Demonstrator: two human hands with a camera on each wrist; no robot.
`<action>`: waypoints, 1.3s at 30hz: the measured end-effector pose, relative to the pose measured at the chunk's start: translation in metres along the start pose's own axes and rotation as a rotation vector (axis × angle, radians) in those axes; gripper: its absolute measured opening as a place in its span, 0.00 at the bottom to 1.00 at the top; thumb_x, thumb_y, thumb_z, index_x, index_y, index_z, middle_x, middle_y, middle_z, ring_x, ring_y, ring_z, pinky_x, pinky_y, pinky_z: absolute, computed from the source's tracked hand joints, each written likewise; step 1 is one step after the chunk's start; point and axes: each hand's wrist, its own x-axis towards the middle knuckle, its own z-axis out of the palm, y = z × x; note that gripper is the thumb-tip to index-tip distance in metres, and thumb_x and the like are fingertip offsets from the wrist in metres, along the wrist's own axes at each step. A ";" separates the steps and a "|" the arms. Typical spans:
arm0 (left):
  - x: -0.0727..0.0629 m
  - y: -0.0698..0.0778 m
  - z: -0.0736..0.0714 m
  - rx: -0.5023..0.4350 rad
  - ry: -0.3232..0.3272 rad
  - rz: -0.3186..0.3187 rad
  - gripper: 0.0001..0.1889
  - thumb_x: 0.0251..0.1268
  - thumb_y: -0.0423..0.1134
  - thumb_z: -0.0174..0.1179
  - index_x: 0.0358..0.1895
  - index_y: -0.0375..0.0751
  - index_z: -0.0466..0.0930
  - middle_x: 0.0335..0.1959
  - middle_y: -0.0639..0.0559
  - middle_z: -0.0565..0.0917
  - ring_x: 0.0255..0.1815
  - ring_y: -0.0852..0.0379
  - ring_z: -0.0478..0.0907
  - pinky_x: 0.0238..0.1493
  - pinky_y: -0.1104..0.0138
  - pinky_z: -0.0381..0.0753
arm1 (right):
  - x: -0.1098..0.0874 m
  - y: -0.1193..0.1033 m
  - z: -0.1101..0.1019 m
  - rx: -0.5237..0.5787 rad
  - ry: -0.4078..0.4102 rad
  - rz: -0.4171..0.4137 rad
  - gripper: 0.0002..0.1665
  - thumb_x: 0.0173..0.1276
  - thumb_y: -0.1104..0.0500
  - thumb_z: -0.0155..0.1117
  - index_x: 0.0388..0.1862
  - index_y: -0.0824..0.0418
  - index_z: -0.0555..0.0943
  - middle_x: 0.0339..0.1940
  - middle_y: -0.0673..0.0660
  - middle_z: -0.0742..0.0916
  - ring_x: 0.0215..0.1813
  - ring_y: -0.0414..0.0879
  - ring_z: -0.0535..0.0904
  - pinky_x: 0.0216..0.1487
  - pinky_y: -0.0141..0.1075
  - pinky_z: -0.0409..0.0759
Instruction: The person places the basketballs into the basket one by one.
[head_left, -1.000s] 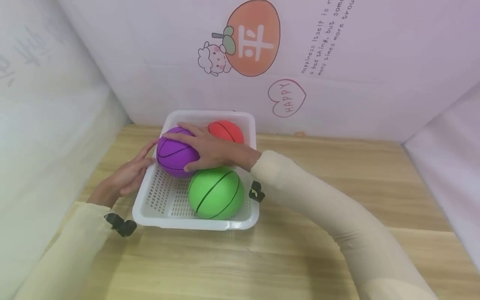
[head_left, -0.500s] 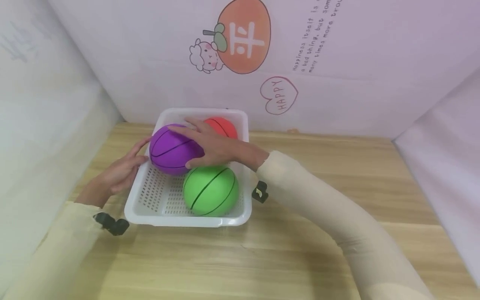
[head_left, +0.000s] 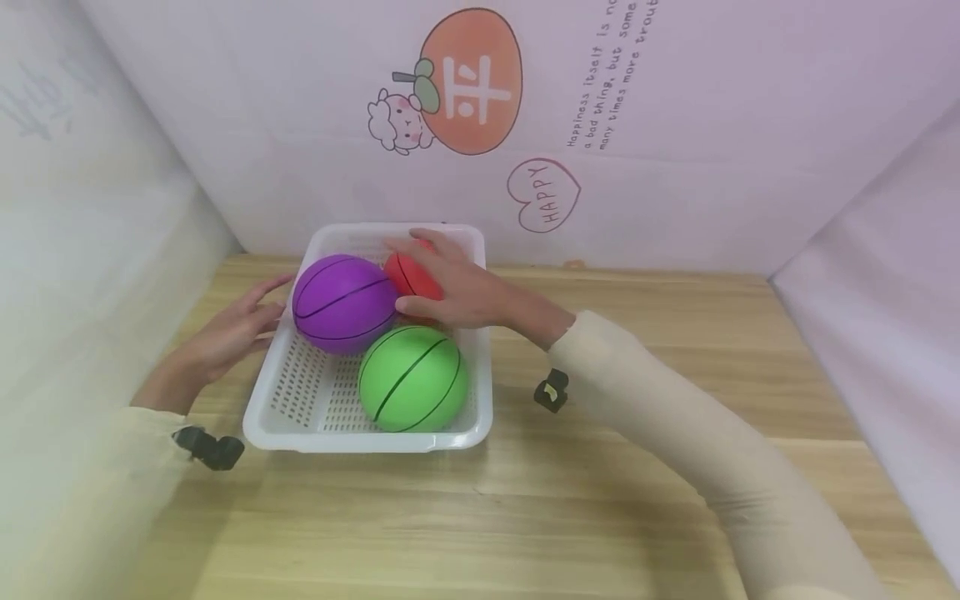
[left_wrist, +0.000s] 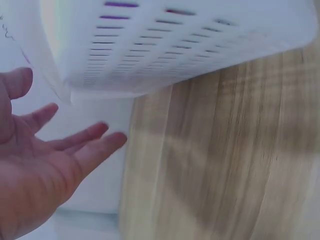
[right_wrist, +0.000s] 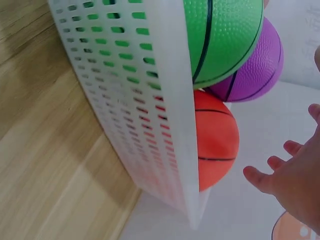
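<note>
Three small basketballs lie in a white perforated basket [head_left: 367, 442]: a purple ball [head_left: 345, 304] at the left, a green ball [head_left: 412, 379] at the front right, a red ball [head_left: 405, 271] behind. My right hand [head_left: 468, 287] is over the red ball, partly hiding it in the head view. Its fingers are spread, and the right wrist view shows a gap between this hand [right_wrist: 300, 175] and the red ball [right_wrist: 216, 137]. Beside the basket's left rim is my left hand [head_left: 228, 333]. The left wrist view shows its fingers loose and holding nothing, near the basket wall [left_wrist: 150, 50].
The basket stands on a wood-grain table [head_left: 525, 500], close to the back wall [head_left: 660, 208] with its printed cartoon and lettering. White cloth-like walls also rise at the left and right. A black wrist camera [head_left: 552, 390] sits under the right sleeve.
My right hand has let go of the purple ball and shifted right over the red one. The purple ball stays in the basket. My left hand has drawn slightly away from the rim.
</note>
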 end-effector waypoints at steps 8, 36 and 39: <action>0.001 0.011 0.002 0.236 0.100 0.037 0.31 0.84 0.45 0.35 0.81 0.38 0.41 0.71 0.21 0.56 0.72 0.24 0.53 0.66 0.34 0.58 | -0.016 0.011 -0.011 -0.041 0.123 0.074 0.42 0.73 0.37 0.55 0.81 0.47 0.57 0.79 0.60 0.58 0.78 0.54 0.49 0.67 0.62 0.63; -0.014 0.031 0.016 0.769 0.203 0.282 0.30 0.82 0.45 0.46 0.77 0.32 0.55 0.71 0.22 0.59 0.71 0.23 0.53 0.63 0.29 0.55 | -0.087 0.053 -0.034 -0.103 0.203 0.302 0.44 0.72 0.37 0.59 0.81 0.46 0.57 0.79 0.65 0.54 0.77 0.65 0.48 0.68 0.68 0.57; -0.020 0.035 0.022 0.861 0.209 0.259 0.31 0.81 0.49 0.47 0.78 0.38 0.54 0.71 0.19 0.55 0.71 0.20 0.52 0.59 0.25 0.56 | -0.098 0.058 -0.037 -0.126 0.202 0.325 0.45 0.72 0.38 0.60 0.81 0.48 0.57 0.79 0.66 0.54 0.77 0.67 0.47 0.67 0.69 0.57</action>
